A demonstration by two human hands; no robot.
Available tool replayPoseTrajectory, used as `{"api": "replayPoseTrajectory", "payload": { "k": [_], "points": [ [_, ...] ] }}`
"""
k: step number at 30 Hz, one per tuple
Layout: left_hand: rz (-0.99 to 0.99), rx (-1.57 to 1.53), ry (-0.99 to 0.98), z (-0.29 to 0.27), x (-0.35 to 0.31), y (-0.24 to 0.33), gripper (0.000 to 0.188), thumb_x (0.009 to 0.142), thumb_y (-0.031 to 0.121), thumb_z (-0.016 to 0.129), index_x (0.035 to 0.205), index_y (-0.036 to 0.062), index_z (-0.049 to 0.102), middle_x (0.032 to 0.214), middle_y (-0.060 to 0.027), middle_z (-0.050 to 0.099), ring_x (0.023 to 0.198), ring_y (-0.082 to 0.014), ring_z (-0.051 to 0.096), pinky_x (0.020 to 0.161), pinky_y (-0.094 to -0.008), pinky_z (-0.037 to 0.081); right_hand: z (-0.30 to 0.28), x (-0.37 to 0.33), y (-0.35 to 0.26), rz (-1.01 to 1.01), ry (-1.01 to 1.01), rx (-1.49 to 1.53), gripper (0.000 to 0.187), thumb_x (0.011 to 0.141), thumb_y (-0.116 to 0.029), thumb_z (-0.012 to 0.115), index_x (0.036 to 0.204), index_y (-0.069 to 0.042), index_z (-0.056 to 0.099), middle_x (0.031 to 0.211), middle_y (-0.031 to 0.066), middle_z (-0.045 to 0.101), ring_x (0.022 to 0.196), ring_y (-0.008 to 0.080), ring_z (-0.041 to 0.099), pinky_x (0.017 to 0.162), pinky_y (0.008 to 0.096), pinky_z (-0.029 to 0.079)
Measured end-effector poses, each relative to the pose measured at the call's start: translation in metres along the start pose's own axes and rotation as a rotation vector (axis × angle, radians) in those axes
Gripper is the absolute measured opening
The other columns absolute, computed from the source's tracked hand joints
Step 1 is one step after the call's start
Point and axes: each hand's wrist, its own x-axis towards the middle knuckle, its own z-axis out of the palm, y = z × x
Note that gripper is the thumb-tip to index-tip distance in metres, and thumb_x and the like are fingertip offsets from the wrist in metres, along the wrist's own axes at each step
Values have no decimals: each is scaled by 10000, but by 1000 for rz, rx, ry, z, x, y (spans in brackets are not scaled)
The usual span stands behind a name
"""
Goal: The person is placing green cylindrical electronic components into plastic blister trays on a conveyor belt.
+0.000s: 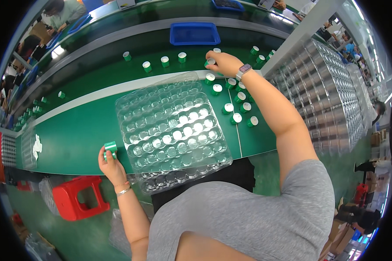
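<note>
My left hand (111,168) is closed on a small green cylinder (110,145) at the bench's front edge; a second green piece seems to sit lower between the fingers. My right hand (227,64) reaches to the far belt, its fingers closed around a small white-topped green cylinder (210,61). Between the hands lies a transparent plastic tray (172,126) with rows of round cups, seemingly stacked on others and overhanging the front edge. Several more white-topped green cylinders (228,108) stand on the green bench to the right of the tray.
A blue bin (195,34) sits on the far belt (104,65), where more cylinders (147,66) stand spaced out. Tall stacks of transparent trays (326,95) rise at right beside a pale post (298,37). At left are a red stool (79,198) and a white crumpled piece (37,147).
</note>
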Motion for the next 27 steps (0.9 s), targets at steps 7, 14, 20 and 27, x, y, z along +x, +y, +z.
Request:
{"api": "replayPoseTrajectory", "payload": {
  "k": [7,14,20,27],
  "points": [
    [11,-55,20,6,-4,3,299,934,153,627,1146,-38,537,1069,-85,603,967,-158,564,874,-311,463,9,4,7,-33,-238,98,335,922,-318,571,1165,-95,506,1007,171,656,931,339,627,801,406,482],
    [7,-42,25,6,-5,6,299,933,137,625,1156,-44,541,1072,-86,604,971,-161,565,876,-303,462,-13,-10,-20,26,-438,113,383,890,-328,556,1201,-108,517,1088,176,640,1018,337,611,857,405,471],
    [-49,161,52,14,-4,15,330,937,137,613,1202,-41,529,1110,-99,599,993,-157,575,886,-317,472,1,-17,-6,-80,-349,106,380,937,-323,513,1240,-97,542,1055,151,657,972,302,632,847,392,481],
    [17,157,-85,69,-20,71,372,791,9,739,1130,-31,592,1096,-63,592,1032,-141,546,886,-263,444,-27,-40,-85,-240,98,55,405,865,-171,652,1242,-54,565,1156,128,613,1035,262,612,889,363,485]
  ]
}}
